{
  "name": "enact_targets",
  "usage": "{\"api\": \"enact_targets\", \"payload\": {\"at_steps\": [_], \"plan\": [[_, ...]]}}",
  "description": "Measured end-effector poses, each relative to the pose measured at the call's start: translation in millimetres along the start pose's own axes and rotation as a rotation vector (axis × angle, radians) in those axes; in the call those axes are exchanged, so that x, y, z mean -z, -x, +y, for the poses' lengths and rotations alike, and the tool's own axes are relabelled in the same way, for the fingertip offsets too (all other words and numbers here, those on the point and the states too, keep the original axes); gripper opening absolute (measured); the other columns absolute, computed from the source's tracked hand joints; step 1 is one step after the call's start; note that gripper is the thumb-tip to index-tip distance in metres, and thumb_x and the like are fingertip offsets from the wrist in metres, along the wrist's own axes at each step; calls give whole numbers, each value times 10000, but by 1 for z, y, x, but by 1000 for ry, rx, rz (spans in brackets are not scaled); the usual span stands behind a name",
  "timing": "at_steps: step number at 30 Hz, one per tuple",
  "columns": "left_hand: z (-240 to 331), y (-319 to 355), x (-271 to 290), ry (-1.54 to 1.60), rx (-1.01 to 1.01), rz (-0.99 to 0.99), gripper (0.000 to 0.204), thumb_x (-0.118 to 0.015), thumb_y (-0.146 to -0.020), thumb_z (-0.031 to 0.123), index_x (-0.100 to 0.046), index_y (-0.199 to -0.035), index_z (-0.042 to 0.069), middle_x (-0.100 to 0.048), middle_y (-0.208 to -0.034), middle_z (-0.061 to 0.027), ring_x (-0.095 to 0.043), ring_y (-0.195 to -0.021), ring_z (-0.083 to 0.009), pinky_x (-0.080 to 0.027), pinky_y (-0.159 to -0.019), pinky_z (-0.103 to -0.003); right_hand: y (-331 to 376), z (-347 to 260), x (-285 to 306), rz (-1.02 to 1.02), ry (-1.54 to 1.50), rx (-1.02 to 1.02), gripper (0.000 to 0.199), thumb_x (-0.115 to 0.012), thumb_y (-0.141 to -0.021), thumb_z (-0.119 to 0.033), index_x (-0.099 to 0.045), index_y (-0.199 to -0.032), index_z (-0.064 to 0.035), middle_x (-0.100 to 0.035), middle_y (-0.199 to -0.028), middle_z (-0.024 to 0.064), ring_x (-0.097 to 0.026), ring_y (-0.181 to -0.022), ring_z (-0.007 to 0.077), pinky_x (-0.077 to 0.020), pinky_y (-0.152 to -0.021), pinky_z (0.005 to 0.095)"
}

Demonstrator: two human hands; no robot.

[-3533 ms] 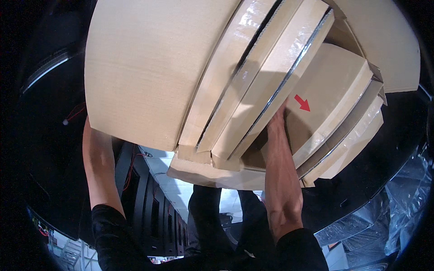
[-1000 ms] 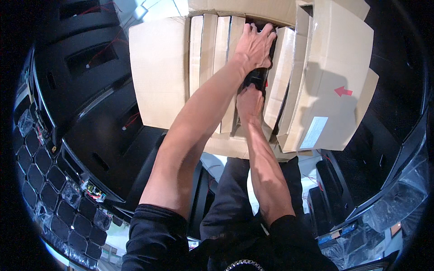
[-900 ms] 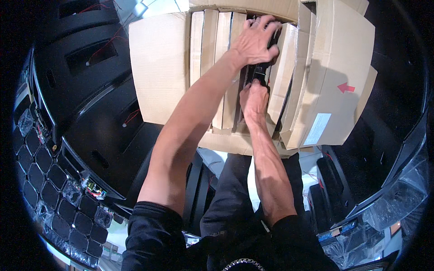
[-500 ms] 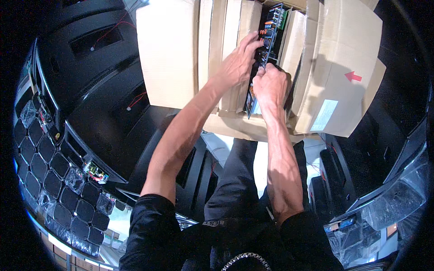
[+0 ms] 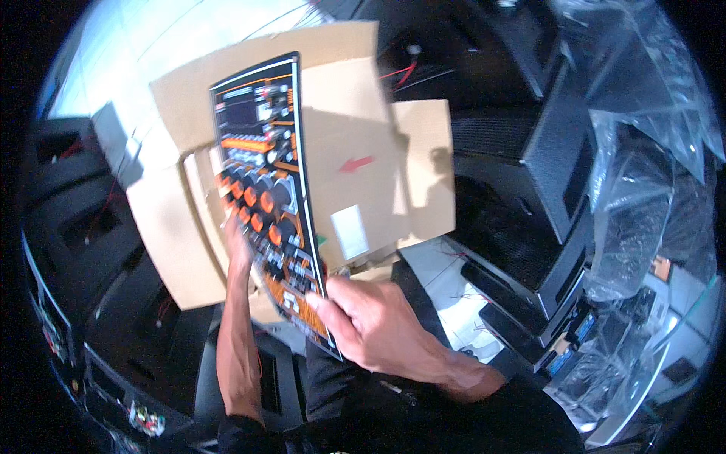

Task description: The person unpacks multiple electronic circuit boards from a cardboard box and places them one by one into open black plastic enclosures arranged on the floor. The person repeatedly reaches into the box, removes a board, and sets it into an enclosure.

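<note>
A black control panel point(image 5: 261, 181) with orange and black knobs and a dark screen is held up in front of the cardboard box, tilted, its knob side facing me. My right hand point(image 5: 370, 325) grips its lower right edge, thumb on the front face. At the panel's left edge is my left hand point(image 5: 236, 231), partly hidden behind it; how its fingers close on the panel is only partly visible, but it appears to support that edge. The open cardboard box point(image 5: 318, 129) has its flaps folded outward, with a red arrow point(image 5: 357, 164) and a white label point(image 5: 349, 231) on one flap.
Large black speaker cabinets point(image 5: 499, 204) stand to the right, with clear plastic wrap point(image 5: 628, 197) beside them. More black cabinets point(image 5: 83, 212) with thin red wires line the left. A small circuit board point(image 5: 146, 418) shows at lower left. Pale floor tiles point(image 5: 457, 310) lie between.
The panel has come out of the box and been raised toward me, turned so its knobs show. My right hand has moved to its lower edge. The view has swung to the right.
</note>
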State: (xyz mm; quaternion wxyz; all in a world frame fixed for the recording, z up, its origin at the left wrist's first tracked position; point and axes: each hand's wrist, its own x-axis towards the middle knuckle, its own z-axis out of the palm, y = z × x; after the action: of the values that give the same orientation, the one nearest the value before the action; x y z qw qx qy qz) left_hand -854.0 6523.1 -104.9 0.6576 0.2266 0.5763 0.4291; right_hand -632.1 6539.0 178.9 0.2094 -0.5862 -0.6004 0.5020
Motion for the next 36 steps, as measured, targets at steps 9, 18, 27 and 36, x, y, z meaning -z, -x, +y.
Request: {"api": "enact_targets", "payload": {"at_steps": [9,18,27,36], "plan": [[127,87,-207,705,442,-554,449,-509,-939,372,-561,-1184,-1,-658,-1007,-132,-646,-875,-184,-547,-757,-309,66,22,189,-186,803,549,133,-610,-806,-120,-558,-858,-9,-547,-803,73,-617,-675,111,-490,-510,261],[130,47,-474,-67,130,-873,590,-635,-824,209,-456,-1315,-64,-568,-1258,-158,-504,-1151,-213,-350,-1017,-328,137,137,406,59,1424,656,153,-572,-839,-122,-594,-931,-3,-625,-955,242,-648,-754,218,-517,-646,289],[78,-19,-672,-159,-66,-749,380,-451,-938,-2,-463,-1316,-35,-591,-1143,-92,-582,-969,-132,-491,-839,-258,94,338,500,672,1041,484,162,-560,-803,-18,-514,-958,-17,-554,-1101,175,-606,-1026,306,-544,-834,374],[71,-41,-686,-337,-180,-713,347,-568,-870,9,-590,-1216,-1,-654,-1107,-147,-669,-911,-228,-572,-753,-369,66,387,493,652,827,141,162,-457,-937,-115,-554,-1048,-48,-547,-1106,149,-604,-939,358,-527,-780,400]]}}
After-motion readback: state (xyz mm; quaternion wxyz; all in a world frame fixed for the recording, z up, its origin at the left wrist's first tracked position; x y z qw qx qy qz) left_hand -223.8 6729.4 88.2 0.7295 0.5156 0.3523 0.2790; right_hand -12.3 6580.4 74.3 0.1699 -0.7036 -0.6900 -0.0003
